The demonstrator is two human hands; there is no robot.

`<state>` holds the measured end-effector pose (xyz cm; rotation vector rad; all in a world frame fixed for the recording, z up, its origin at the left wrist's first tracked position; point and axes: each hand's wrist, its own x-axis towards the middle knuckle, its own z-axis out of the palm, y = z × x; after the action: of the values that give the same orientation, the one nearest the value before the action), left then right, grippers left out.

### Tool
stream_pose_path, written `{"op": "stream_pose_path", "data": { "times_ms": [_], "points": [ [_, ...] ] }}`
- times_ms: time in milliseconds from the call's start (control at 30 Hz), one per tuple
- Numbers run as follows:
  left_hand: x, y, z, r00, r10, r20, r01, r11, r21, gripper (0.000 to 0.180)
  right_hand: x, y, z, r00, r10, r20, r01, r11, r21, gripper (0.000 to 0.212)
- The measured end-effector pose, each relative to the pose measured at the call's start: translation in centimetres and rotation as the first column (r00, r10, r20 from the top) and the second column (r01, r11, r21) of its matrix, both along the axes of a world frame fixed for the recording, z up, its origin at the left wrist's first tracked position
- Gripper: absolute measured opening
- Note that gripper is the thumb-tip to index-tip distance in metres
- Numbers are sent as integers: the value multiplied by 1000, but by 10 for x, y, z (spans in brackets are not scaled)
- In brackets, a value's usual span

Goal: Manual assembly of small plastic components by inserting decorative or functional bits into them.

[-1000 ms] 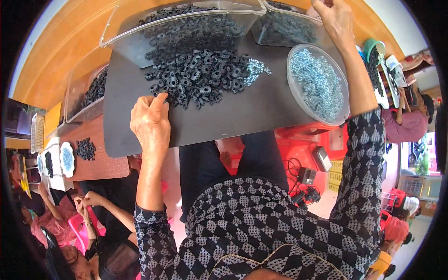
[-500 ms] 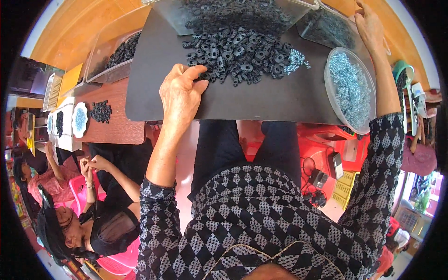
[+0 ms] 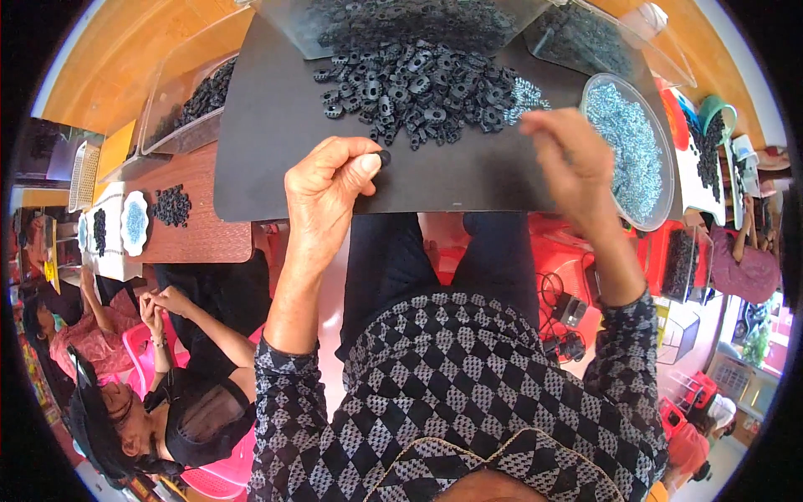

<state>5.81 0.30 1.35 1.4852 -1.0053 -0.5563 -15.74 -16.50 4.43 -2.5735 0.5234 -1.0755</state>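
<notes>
My left hand (image 3: 326, 184) is closed over the table's front part, a small black plastic piece (image 3: 384, 157) pinched between thumb and forefinger. Just beyond it lies a heap of black plastic pieces (image 3: 418, 92) with oval holes. My right hand (image 3: 577, 159) hovers between a little pile of small metal springs (image 3: 525, 96) and a clear round tub of springs (image 3: 627, 155). Motion smears its fingers, so whether they hold anything is unclear.
A clear bin (image 3: 401, 25) of black parts stands behind the heap, with another bin (image 3: 585, 42) at its right. At left, a neighbouring brown table (image 3: 201, 226) bears a bin, a dish of springs and black pieces. A person in black (image 3: 209, 418) sits beside it.
My right hand has come back from the far right bin toward the springs. My left hand has drawn slightly away from the heap, and a black piece now shows in its pinch.
</notes>
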Motion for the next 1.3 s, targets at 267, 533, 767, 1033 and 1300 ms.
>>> {"op": "stream_pose_path", "data": {
  "times_ms": [267,533,767,1033,1300],
  "points": [
    [-34,-6,0,888,-163,-431,96,980,-172,22,39,60,-13,967,135,217,-185,956,230,17],
    [-61,1,1,973,-75,-218,46,990,-134,27,44,68,-11,966,95,241,-164,945,282,10],
    [-60,3,-8,974,-25,-223,2,995,-100,18,12,30,-20,989,-104,104,110,993,-52,9],
    [-60,5,-6,962,-9,-273,-2,999,-42,19,-11,-38,-36,936,-321,-145,269,916,-297,14],
    [-58,6,-9,852,-45,-522,-17,994,-112,18,-17,-53,-19,906,-410,-107,315,821,-477,9]
  ]
}}
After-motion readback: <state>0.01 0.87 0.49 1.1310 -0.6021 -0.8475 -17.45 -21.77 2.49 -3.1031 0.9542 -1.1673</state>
